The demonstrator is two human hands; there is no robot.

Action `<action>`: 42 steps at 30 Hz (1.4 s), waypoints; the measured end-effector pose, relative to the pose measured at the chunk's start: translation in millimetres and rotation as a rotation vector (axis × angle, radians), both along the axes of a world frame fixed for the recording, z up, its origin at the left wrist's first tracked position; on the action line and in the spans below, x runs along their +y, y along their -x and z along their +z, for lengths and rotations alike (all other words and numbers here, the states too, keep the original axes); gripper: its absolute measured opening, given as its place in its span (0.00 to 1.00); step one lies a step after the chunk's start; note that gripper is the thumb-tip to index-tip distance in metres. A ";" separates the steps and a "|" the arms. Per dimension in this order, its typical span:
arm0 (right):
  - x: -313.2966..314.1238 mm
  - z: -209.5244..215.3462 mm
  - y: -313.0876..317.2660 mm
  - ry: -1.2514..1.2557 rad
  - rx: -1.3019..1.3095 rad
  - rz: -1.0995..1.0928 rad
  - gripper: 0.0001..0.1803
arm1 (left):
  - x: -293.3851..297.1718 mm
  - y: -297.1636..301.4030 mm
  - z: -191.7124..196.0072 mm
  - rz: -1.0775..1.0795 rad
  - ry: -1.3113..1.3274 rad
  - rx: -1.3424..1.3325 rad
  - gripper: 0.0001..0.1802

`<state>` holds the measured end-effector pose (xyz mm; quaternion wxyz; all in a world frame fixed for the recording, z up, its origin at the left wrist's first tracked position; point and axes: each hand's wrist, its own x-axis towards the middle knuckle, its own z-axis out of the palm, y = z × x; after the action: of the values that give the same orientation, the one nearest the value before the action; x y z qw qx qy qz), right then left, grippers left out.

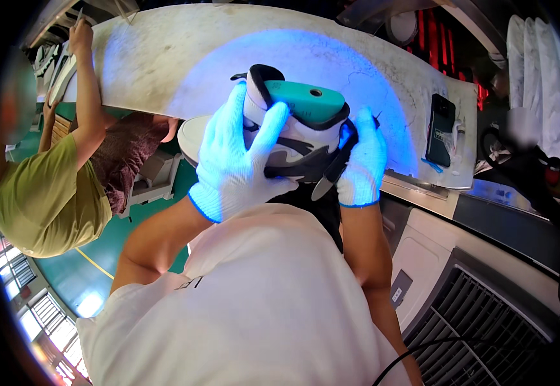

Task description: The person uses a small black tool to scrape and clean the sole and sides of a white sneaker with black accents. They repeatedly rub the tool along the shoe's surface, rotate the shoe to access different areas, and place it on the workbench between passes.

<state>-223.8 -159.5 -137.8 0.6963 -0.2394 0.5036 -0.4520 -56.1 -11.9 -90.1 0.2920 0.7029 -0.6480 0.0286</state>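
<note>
In front of my body I hold a shoe upper [302,138] in white, grey and black, stretched over a teal shoe last [312,101] with a round hole in its top. My left hand [235,154], in a white knit glove with a blue cuff, grips the upper's left side, fingers curled over its edge. On the other side my right hand [363,161], gloved alike, is closed against the upper's right end. A dark strip [338,164] with a grey rounded tip hangs beside the right fingers; whether it belongs to the upper, I cannot tell.
A pale, stained worktable [158,61] lies beyond, lit by a blue-violet glow. On its right are a dark phone [442,128] and a small clear item. A co-worker in a green shirt [48,193] sits at left, handling a pale sole. A vented unit [479,321] stands at lower right.
</note>
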 end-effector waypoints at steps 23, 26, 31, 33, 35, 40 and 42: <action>-17.7 11.4 0.7 0.302 0.176 0.224 0.20 | -0.4 0.5 -3.5 0.016 -0.001 -0.074 0.72; -83.1 -3.9 24.9 0.612 0.440 0.157 0.22 | -5.4 2.0 5.5 -0.008 -0.048 -0.110 0.81; -129.8 -26.7 45.3 0.339 0.547 0.209 0.22 | -11.2 3.4 14.1 -0.058 -0.073 -0.112 0.74; -128.7 -29.5 46.0 0.269 0.428 0.186 0.24 | -23.1 -5.0 18.8 -0.172 -0.045 -0.215 0.71; -128.1 -34.1 44.3 0.294 0.399 0.142 0.26 | -37.7 -15.5 9.0 -0.334 0.065 -0.240 0.68; -150.4 -45.0 45.6 0.339 0.780 0.337 0.33 | -50.6 -43.1 2.5 -0.385 0.081 -0.206 0.65; -156.6 -52.1 46.6 0.463 0.806 0.338 0.31 | -44.5 -51.5 -5.1 -0.428 0.128 -0.184 0.63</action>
<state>-270.4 -316.1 -189.9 0.4383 -0.6220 0.5731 -0.3042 -4.6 -56.4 -95.2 0.2752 0.5241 -0.8028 0.0712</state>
